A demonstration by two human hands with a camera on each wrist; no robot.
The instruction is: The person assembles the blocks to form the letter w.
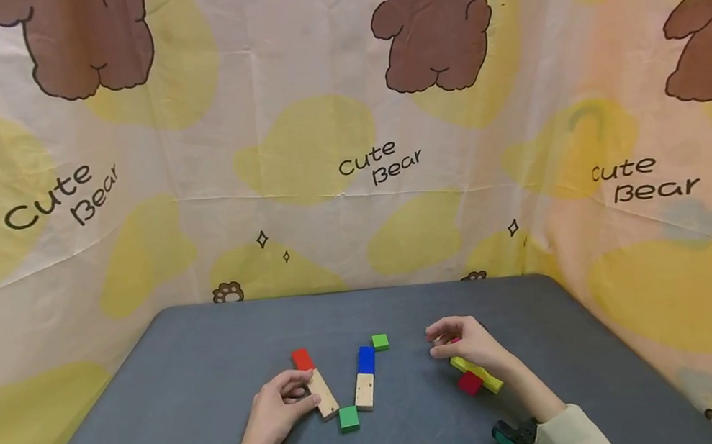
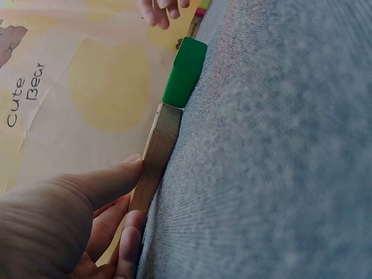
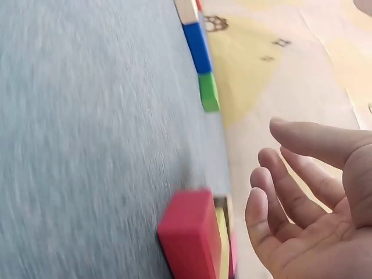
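In the head view my left hand (image 1: 279, 409) is at the plain wooden block (image 1: 323, 395), fingers and thumb holding it at its left edge. A red block (image 1: 302, 359) continues the line at its far end, and a green block (image 1: 348, 419) sits by its near end. In the left wrist view the thumb touches the wooden block (image 2: 156, 152), fingers curled lower down. My right hand (image 1: 466, 342) hovers over the pile at right, fingers loosely bent with nothing between them. Under it lie a yellow block (image 1: 476, 374) and a crimson block (image 1: 470, 383), with other pieces partly hidden.
A second slanting row has a blue block (image 1: 366, 360) and a wooden block (image 1: 364, 392), with a light green block (image 1: 379, 342) at its far end. A black and teal object (image 1: 514, 435) lies by the right sleeve. A bear-print cloth (image 1: 296, 149) hangs behind the grey table (image 1: 226, 351).
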